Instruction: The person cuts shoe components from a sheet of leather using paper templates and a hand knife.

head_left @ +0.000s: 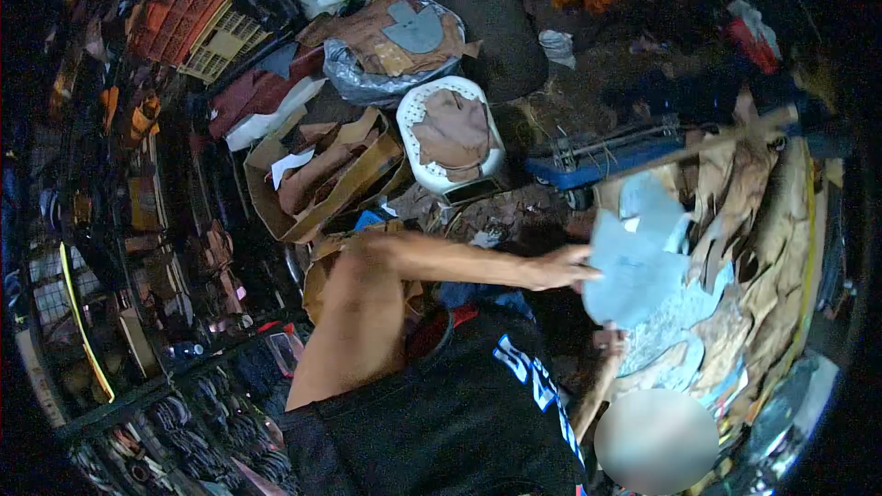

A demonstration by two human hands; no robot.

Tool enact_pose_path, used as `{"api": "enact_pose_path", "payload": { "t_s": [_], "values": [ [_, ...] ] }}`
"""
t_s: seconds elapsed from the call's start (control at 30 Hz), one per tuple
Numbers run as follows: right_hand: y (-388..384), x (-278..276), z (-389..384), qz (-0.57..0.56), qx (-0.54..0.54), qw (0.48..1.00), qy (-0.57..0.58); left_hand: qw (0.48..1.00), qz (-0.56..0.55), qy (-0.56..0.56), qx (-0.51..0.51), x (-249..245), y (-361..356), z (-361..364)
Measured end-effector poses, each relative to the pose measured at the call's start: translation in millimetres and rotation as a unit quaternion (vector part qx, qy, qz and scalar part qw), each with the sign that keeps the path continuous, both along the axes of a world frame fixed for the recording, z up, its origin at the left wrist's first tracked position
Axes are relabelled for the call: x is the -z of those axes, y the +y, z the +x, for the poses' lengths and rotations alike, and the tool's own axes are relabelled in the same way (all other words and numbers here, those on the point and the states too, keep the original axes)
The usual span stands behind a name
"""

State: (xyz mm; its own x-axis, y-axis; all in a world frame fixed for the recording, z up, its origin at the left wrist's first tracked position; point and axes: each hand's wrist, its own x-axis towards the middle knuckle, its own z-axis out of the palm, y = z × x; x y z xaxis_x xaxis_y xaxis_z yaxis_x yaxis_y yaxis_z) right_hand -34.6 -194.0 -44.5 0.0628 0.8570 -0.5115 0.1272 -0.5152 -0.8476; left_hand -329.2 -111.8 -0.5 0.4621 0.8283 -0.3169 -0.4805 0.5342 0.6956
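My left hand reaches across from the left, its fingers closed on the left edge of a light blue, leather-like sheet. At the lower edge of that sheet is my right hand, small and blurred; its fingers appear pinched on the edge. Beneath and to the right lie more pale blue pieces, some mottled. They rest on a pile of brown and tan hides.
A white perforated basket holds brown pieces. To its left stands a cardboard box of scraps. Behind are a plastic-wrapped bundle and stacked crates. A blue wheeled trolley stands beyond the hides.
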Motion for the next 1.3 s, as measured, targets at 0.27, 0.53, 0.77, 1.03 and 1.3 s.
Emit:
{"api": "enact_pose_path", "payload": {
  "t_s": [0.27, 0.53, 0.77, 1.03, 1.3],
  "values": [
    [53, -75, -139, -0.061, -0.187, 0.978, -0.066, 0.967, -0.1, -0.066, -0.224, 52, -22, -207],
    [73, -73, -148, -0.039, -0.164, 0.979, -0.114, 0.853, -0.031, 0.103, -0.51, 116, 102, -409],
    [31, -1, -91, -0.045, -0.174, 0.977, -0.118, 0.785, -0.146, 0.095, -0.594, 148, 133, -289],
    [-12, -61, -106, -0.054, -0.24, 0.94, -0.238, 0.942, 0.165, 0.281, 0.082, 14, 110, -63],
    [-134, -21, -32, -0.026, 0.223, 0.941, -0.254, 0.852, 0.362, 0.208, 0.314, -8, 88, 131]
  ]
}}
